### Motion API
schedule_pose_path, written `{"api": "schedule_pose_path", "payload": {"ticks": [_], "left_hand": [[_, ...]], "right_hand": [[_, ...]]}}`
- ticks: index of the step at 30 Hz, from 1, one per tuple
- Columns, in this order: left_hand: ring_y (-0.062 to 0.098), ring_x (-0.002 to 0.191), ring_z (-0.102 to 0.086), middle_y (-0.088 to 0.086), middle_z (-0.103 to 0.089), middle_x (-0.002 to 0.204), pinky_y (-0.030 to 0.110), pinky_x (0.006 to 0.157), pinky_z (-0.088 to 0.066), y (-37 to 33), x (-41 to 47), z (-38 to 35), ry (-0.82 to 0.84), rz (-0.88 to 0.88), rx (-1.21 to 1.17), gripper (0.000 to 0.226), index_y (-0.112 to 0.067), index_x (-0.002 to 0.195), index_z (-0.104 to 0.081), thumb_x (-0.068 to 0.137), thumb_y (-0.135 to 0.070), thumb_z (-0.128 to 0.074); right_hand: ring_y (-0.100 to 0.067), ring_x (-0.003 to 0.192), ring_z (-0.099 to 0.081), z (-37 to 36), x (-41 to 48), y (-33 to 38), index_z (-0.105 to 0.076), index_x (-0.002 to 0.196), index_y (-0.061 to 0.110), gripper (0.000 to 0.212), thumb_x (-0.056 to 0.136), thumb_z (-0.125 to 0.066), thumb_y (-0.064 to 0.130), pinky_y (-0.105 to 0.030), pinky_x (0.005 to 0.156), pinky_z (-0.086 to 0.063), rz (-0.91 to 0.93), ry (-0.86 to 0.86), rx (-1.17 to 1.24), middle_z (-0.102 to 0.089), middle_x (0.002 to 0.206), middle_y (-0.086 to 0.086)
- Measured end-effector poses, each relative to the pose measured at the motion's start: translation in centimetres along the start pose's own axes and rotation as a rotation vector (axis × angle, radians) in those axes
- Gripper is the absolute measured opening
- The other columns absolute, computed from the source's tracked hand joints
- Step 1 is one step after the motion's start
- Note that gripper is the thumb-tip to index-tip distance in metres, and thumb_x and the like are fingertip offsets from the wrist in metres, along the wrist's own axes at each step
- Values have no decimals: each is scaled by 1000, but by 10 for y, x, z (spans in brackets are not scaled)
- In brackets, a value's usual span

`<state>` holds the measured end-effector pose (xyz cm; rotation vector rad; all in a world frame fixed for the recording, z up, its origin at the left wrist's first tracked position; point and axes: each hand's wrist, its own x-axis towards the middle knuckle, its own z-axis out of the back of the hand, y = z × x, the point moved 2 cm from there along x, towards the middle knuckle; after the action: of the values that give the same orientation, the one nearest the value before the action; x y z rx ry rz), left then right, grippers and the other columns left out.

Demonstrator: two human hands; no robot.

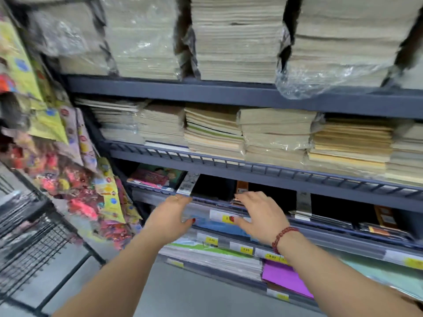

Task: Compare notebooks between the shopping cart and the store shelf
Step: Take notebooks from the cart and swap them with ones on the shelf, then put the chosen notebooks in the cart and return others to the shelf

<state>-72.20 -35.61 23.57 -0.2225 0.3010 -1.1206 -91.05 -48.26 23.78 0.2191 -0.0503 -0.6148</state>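
Both my hands reach toward the third shelf (pixel 320 227) of a blue-grey store rack. My left hand (pixel 170 215) hovers at the shelf's front edge with relaxed fingers and holds nothing. My right hand (pixel 258 213), with a red bead bracelet on the wrist, stretches its fingers toward an orange-labelled notebook (pixel 241 191) standing in the dark shelf space; whether they touch it is unclear. Stacks of pale notebooks (pixel 212 131) fill the shelf above. A colourful notebook (pixel 158 176) lies at the left of the third shelf. The image is blurred.
Plastic-wrapped paper stacks (pixel 238 37) fill the top shelf. Coloured paper sheets (pixel 283 277) and yellow price tags (pixel 246 250) line the lower shelves. Bright packets (pixel 75 170) hang at the left. A black wire rack (pixel 34 236) stands at the lower left above grey floor.
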Motion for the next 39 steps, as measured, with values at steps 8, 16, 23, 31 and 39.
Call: {"api": "schedule_pose_path", "payload": {"ticks": [8,16,23,31,39], "left_hand": [[24,127,-44,4,-53,133,36,99,-42,82,-125,131,-109,104,210,59,-18,137,-46,81,-37,-47],[23,118,-51,3,-57,126,37,93,-48,193,-253,240,-303,280,340,53,-18,135,-48,85,-38,-53],[22,123,-47,2,-54,135,36,100,-43,301,-348,286,-408,383,314,51,-20,136,-48,88,-37,-55],[22,121,-48,4,-54,133,33,100,-42,395,-396,303,-439,475,257,56,-18,138,-46,88,-39,-58],[22,124,-47,4,-53,136,34,102,-42,466,-367,304,-414,516,235,55,-18,138,-45,88,-36,-57]], "right_hand": [[-23,131,-34,60,15,159,-28,144,24,64,90,-47,52,-36,106,-33,260,-26,-42,-38,145,0],[-25,120,-44,93,32,352,-40,136,22,58,88,-46,53,-37,96,-40,514,-116,-75,-50,129,-2],[-21,123,-42,86,41,512,-40,137,22,63,85,-48,57,-37,103,-37,648,-151,-42,-49,133,1],[-19,127,-39,62,68,625,-37,139,21,65,86,-50,55,-35,104,-35,714,-87,-35,-46,137,1],[-19,127,-39,29,138,681,-36,139,22,64,86,-50,54,-34,106,-34,769,-36,-73,-45,138,2]]}}
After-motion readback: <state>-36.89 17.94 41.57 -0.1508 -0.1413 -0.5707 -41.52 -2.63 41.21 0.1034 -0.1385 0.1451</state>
